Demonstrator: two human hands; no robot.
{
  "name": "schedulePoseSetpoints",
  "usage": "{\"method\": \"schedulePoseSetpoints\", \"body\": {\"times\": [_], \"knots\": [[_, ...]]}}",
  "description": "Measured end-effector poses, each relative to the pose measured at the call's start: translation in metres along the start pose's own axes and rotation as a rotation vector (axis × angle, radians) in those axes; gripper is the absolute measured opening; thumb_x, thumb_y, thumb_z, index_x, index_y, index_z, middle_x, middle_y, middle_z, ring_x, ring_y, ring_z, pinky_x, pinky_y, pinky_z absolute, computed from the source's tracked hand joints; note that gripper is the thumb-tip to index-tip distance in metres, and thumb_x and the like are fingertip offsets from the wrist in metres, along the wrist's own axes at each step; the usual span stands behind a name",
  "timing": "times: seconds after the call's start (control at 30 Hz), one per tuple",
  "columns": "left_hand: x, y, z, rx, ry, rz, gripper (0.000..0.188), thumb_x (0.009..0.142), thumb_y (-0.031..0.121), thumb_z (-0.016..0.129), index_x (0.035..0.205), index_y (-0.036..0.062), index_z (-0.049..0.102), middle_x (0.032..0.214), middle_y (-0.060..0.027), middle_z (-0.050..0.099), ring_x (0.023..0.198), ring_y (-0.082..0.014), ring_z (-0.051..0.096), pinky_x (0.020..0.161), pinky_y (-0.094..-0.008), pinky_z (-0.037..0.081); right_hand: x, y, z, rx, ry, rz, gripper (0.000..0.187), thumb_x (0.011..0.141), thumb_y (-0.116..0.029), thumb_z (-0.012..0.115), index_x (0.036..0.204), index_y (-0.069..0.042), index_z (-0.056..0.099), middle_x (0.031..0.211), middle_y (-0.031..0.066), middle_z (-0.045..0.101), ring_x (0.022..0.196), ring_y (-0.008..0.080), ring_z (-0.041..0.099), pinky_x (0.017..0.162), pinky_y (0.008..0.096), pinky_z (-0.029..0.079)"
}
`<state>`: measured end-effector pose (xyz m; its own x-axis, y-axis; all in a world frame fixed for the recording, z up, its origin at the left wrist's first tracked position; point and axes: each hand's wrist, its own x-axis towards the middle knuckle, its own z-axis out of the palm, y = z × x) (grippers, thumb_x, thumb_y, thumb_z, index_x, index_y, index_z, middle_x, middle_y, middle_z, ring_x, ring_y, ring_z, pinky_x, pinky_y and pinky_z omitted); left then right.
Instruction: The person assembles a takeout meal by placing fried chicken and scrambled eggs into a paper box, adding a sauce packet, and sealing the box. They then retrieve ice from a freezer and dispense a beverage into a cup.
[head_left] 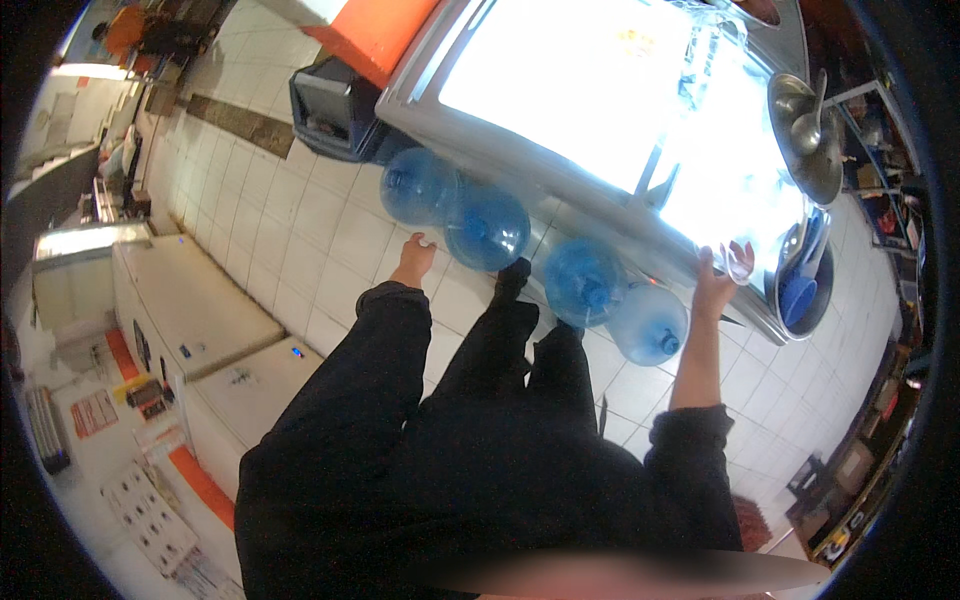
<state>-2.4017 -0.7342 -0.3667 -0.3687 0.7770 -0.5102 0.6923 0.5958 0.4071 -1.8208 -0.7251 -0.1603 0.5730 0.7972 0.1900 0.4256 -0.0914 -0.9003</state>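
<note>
My right hand [714, 288] is at the front edge of the bright steel counter [520, 150]. Between its thumb and fingers is a small see-through piece, seemingly a clear plastic cup [739, 268]; glare hides part of its shape. Lower and to the left, my left hand [413, 262] hangs over the floor with its fingers apart and nothing I can make out in them. Nearest to it is a blue water jug [486, 228], standing apart from the fingers.
More jugs [583, 283] and a paler one [650, 322] line the counter's foot. A steel bowl with a ladle [808, 130] and a round pot [822, 290] holding a blue utensil sit at the right. A dark bin [335, 108] stands far left; white chest freezers [195, 295] are left.
</note>
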Motion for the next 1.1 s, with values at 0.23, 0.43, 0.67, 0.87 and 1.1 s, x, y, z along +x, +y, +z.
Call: {"method": "schedulePoseSetpoints", "body": {"times": [0.23,0.43,0.67,0.87,1.1], "knots": [[0.172,-0.001,-0.030,0.312,0.032,0.092,0.094,0.082,0.032,0.068,0.151,0.0036,0.011,0.151,-0.0283,0.022,0.136,-0.0438,0.031,0.112,-0.0447,0.031,-0.001,0.008,0.001,0.036,-0.056,0.051,0.079,0.085,-0.028,0.074,0.144,-0.008,0.025,0.127,0.0153,0.050,0.119,0.0278,0.051,0.098,0.0411,0.046],[0.205,-0.021,-0.010,0.491,-0.130,-0.007,0.091,0.083,0.032,0.065,0.152,0.0060,0.011,0.154,-0.0235,0.021,0.138,-0.0400,0.030,0.112,-0.0436,0.032,-0.004,0.013,0.005,-0.068,-0.061,-0.012,0.081,0.088,-0.039,0.068,0.145,-0.008,0.019,0.130,0.0176,0.049,0.124,0.0332,0.048,0.106,0.0483,0.037],[0.207,-0.047,-0.007,0.574,0.000,0.131,0.081,0.086,0.026,0.062,0.151,0.0114,0.017,0.155,-0.0153,0.023,0.137,-0.0341,0.035,0.108,-0.0458,0.037,-0.002,0.011,0.010,-0.103,-0.020,-0.040,0.083,0.088,-0.040,0.068,0.144,-0.004,0.019,0.127,0.0183,0.051,0.121,0.0324,0.050,0.105,0.0468,0.039],[0.179,-0.007,-0.015,0.516,0.040,0.013,0.077,0.086,0.020,0.063,0.150,0.0114,0.020,0.154,-0.0133,0.028,0.138,-0.0331,0.033,0.112,-0.0481,0.029,-0.004,0.017,0.007,-0.036,-0.033,-0.066,0.083,0.087,-0.038,0.069,0.144,-0.004,0.019,0.123,0.0184,0.053,0.118,0.0292,0.052,0.102,0.0436,0.041],[-0.025,0.150,0.155,0.228,-0.620,0.839,0.065,0.079,0.012,0.068,0.140,0.0127,0.044,0.129,-0.0205,0.051,0.125,-0.0382,0.046,0.103,-0.0450,0.041,-0.003,0.011,0.004,-0.096,-0.084,-0.057,0.088,0.087,-0.043,0.068,0.147,-0.004,0.017,0.129,0.0174,0.051,0.123,0.0299,0.049,0.106,0.0445,0.036]]}}
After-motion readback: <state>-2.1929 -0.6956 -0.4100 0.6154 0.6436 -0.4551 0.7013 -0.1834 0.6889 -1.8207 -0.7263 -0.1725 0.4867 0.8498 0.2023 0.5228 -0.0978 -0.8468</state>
